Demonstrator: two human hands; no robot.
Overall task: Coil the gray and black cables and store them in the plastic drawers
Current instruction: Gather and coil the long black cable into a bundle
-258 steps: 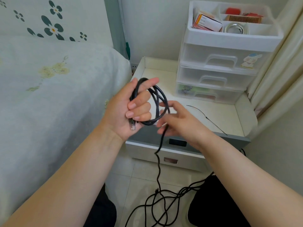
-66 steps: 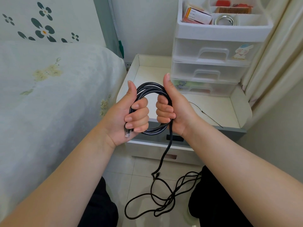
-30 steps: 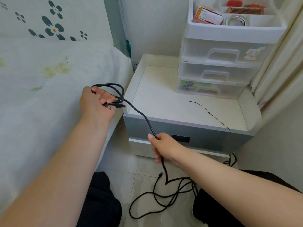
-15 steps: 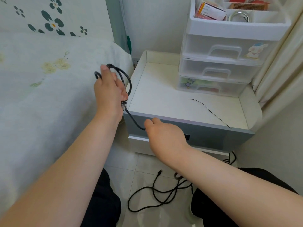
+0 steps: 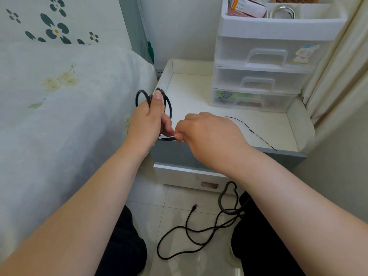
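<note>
My left hand [image 5: 148, 121] grips a coil of black cable [image 5: 169, 105] upright over the front left corner of the nightstand, its loops sticking out above my thumb. Just to its right, my right hand [image 5: 209, 132] pinches a short stretch of the same cable [image 5: 168, 138] next to the coil. More black cable [image 5: 191, 234] lies loose on the tiled floor between my knees, one plug end free. The plastic drawers [image 5: 262, 80] stand at the back right of the nightstand, all three shut. No gray cable shows.
A thin black cable tie [image 5: 251, 130] lies on the white nightstand top [image 5: 191, 100]. The drawer unit's open top tray [image 5: 282, 14] holds boxes, a ring and a comb. A bed [image 5: 59, 108] is on the left, a curtain [image 5: 338, 76] on the right.
My right hand rose from the nightstand's front edge to meet the coil, bringing cable up with it. My left hand shifted right with the coil. Less cable lies on the floor.
</note>
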